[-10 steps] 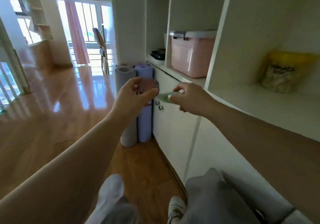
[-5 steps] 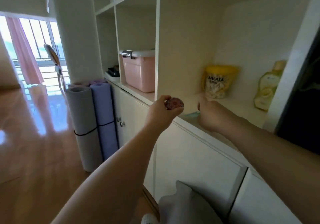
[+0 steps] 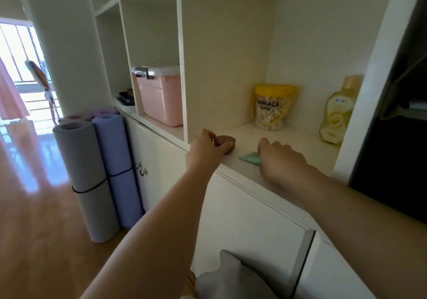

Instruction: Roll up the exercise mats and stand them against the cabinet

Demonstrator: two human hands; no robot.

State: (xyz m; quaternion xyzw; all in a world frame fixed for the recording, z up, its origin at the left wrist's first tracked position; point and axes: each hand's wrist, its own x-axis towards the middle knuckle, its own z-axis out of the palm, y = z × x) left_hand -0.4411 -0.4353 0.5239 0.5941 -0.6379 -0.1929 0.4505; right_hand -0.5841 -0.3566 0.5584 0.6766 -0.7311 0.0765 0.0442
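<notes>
A rolled grey mat [image 3: 85,176] and a rolled lilac mat [image 3: 120,167] stand upright on the floor against the white cabinet [image 3: 166,160], each bound by a black band. More rolled mats [image 3: 78,116] show behind them. My left hand [image 3: 205,147] holds a small round reddish-brown thing [image 3: 225,141] at the front of the open shelf [image 3: 298,146]. My right hand [image 3: 280,157] rests on the shelf over a small mint-green thing [image 3: 250,158]; whether its fingers grip it is hidden.
A yellow-lidded tub [image 3: 269,106] and a yellow bottle [image 3: 335,113] stand at the back of the shelf. A pink storage box [image 3: 159,97] fills the compartment to the left. Wooden floor [image 3: 34,229] stretches left toward a window. A dark opening [image 3: 397,137] lies right.
Both hands have moved from mid-air in front of the cabinet down onto the shelf, carrying the round thing and the green thing. The view has turned right.
</notes>
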